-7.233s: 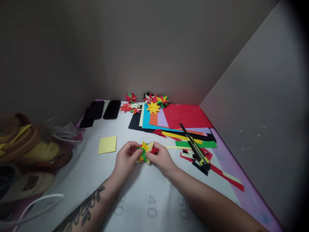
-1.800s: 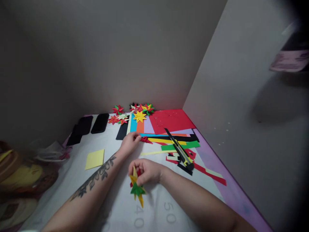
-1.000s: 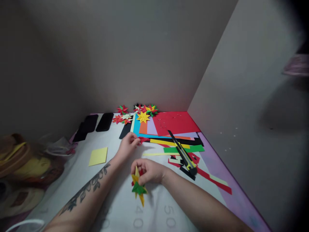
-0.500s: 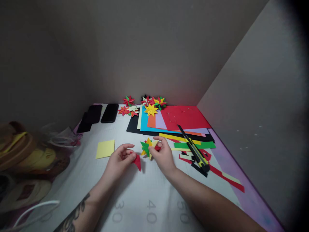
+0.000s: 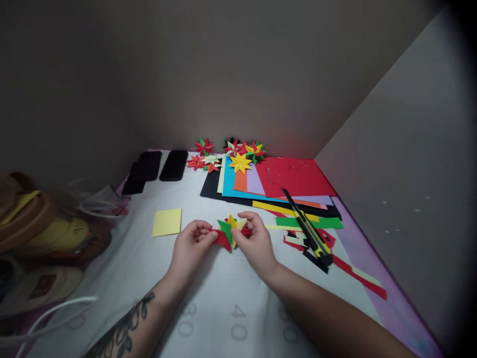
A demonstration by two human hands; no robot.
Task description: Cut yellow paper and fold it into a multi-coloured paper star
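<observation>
My left hand (image 5: 194,244) pinches a folded red paper piece (image 5: 222,239) between thumb and fingers. Its pointed end meets the lower left side of a multicoloured folded paper star (image 5: 231,226), overlapping it in this view. The star has green, yellow, cream and red points. My right hand (image 5: 257,239) grips the star from the right, thumb in front and fingers partly behind. Both hands are close together above the white marked mat (image 5: 208,293). Whether the red piece is tucked into the star, I cannot tell.
Several finished paper stars (image 5: 240,162) lie at the back, near coloured sheets (image 5: 294,176). A yellow box cutter (image 5: 309,231) rests on paper strips (image 5: 359,278) at right. A yellow paper pad (image 5: 167,222) and a black phone (image 5: 174,165) are left; bags (image 5: 44,223) stand far left.
My left hand has brought the red piece rightward until it meets the star. My right hand keeps its hold on the star. The view has shifted slightly.
</observation>
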